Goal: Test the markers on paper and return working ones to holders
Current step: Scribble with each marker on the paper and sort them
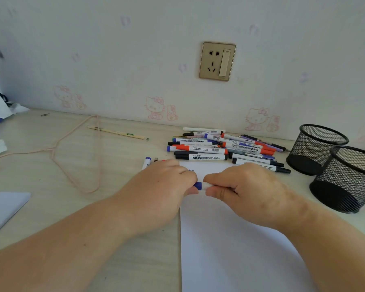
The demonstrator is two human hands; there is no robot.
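Over paper (230, 239) | both hands' fingers clamp 1 marker (201, 185) | 2 mesh holders (316, 148)

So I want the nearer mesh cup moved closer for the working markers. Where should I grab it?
Grip the nearer mesh cup by its open top rim, coming from above or its left side. It stands upright and looks empty, and the second cup crowds its far side, so that side is poor for fingers.

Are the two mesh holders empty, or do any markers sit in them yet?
Both look empty: the far mesh holder and near mesh holder show only dark bottoms; the marker pile lies on the desk.
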